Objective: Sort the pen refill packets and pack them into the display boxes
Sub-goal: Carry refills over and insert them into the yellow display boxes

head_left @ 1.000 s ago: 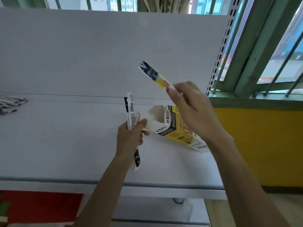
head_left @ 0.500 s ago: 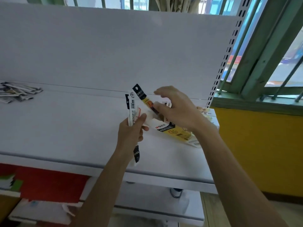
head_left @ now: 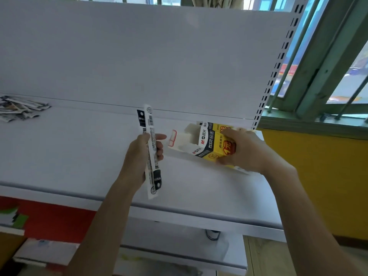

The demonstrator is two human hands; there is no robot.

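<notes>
Refill packets (head_left: 149,124) are gripped by the left hand (head_left: 139,158), the display box (head_left: 216,145) by the right hand (head_left: 249,154); end-first insertion seems needed next.

Centre right, display box (head_left: 217,145): yellow, black and white bands, red lettering; flap (head_left: 172,138) white, red outline. Centre, refill packets (head_left: 151,148): white, black ends, barcode print. Upper left, packet pile (head_left: 20,110): black-white-grey. shelf (head_left: 79,146) white. upright (head_left: 278,62) white, black slots. wall (head_left: 328,176) yellow, window frame (head_left: 318,56) green, lower-left panel (head_left: 55,220) red.
</notes>
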